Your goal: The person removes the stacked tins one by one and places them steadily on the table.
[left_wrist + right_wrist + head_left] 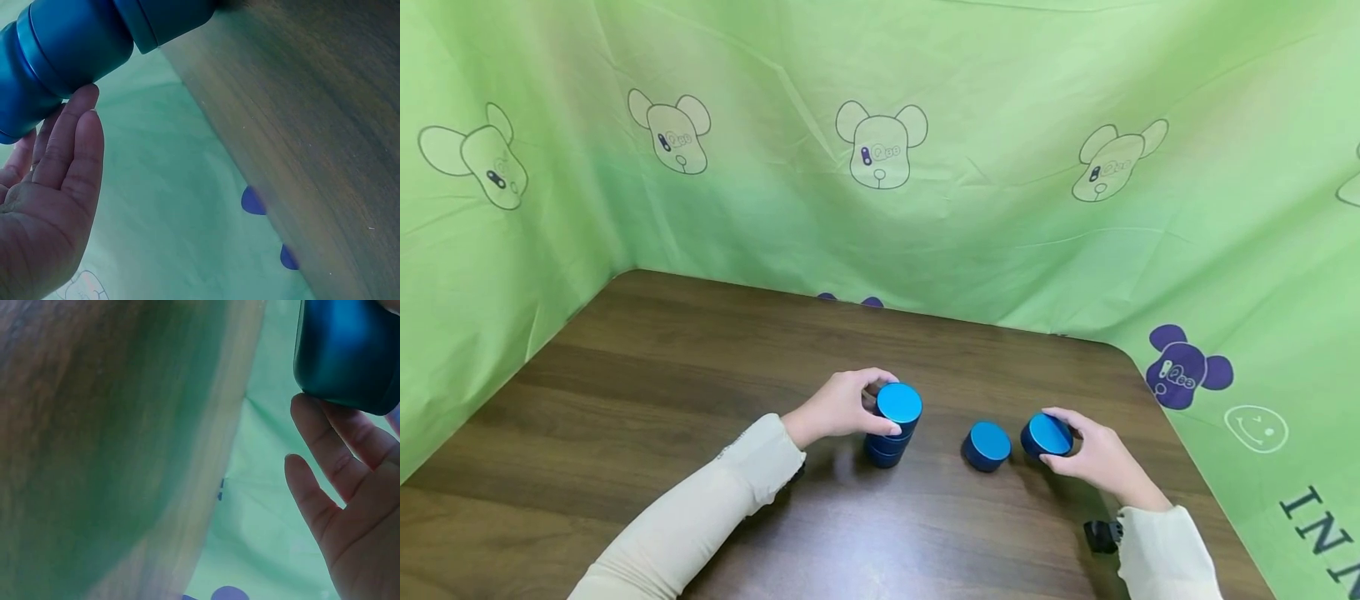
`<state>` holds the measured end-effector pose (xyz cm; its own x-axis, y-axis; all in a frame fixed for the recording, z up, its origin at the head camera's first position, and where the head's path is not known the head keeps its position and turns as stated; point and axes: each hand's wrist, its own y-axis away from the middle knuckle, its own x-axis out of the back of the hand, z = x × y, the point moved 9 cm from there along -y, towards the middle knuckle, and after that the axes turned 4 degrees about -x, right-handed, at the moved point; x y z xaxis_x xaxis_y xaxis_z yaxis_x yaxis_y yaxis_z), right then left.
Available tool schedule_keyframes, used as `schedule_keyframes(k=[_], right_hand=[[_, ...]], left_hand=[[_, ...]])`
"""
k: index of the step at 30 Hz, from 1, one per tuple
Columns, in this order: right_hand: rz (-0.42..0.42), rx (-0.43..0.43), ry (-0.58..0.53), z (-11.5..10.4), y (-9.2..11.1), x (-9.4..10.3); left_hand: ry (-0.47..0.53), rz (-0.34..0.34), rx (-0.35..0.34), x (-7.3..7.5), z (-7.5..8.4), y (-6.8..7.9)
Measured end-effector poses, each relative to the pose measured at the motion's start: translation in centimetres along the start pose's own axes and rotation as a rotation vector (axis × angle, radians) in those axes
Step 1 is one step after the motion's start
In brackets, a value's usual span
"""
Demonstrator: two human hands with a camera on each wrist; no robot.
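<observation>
Left of the other blue pieces stands a stack of short blue metallic cylinders (889, 448), one on top of another. My left hand (846, 406) grips the upper part of this stack, thumb on the near side and fingers on the far side. In the left wrist view its fingertips touch the blue cylinders (78, 40) near a seam. My right hand (1103, 454) holds a single short blue cylinder (1045, 436) between thumb and fingers, seen close up as a blue cylinder (350, 356) in the right wrist view. Between the hands, another blue cylinder (987, 447) sits on the table.
The brown wooden table (715, 358) has rounded far corners. Green cloth (970, 233) printed with bear heads hangs behind it and along both sides. A small black object (1102, 537) shows at the right wrist, beside the pale sleeve (1168, 554).
</observation>
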<state>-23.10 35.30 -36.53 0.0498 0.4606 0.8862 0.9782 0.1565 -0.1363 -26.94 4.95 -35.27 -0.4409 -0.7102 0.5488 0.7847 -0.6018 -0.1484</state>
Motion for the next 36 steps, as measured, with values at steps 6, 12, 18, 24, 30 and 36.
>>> schedule_keyframes(k=[6,12,18,24,30,36], right_hand=[[-0.078,-0.048,-0.029,1.0,0.3,-0.9],[-0.174,-0.086,-0.047,1.4,0.5,-1.6],[-0.203,-0.098,-0.062,1.5,0.3,-1.9],[-0.216,-0.105,-0.062,1.6,0.3,-2.1],[-0.223,-0.113,-0.058,1.7,0.5,-2.3],[-0.211,-0.116,-0.054,2.0,0.6,-2.0]], left_hand=[[-0.020,-0.009,-0.009,-0.1,0.1,0.1],[-0.007,-0.011,-0.029,-0.1,0.4,0.1],[-0.004,-0.011,-0.025,0.0,0.4,0.2],[0.002,-0.010,-0.024,0.1,0.4,0.2],[0.009,-0.010,-0.019,0.0,0.2,0.1],[0.010,-0.006,-0.016,0.0,0.1,0.1]])
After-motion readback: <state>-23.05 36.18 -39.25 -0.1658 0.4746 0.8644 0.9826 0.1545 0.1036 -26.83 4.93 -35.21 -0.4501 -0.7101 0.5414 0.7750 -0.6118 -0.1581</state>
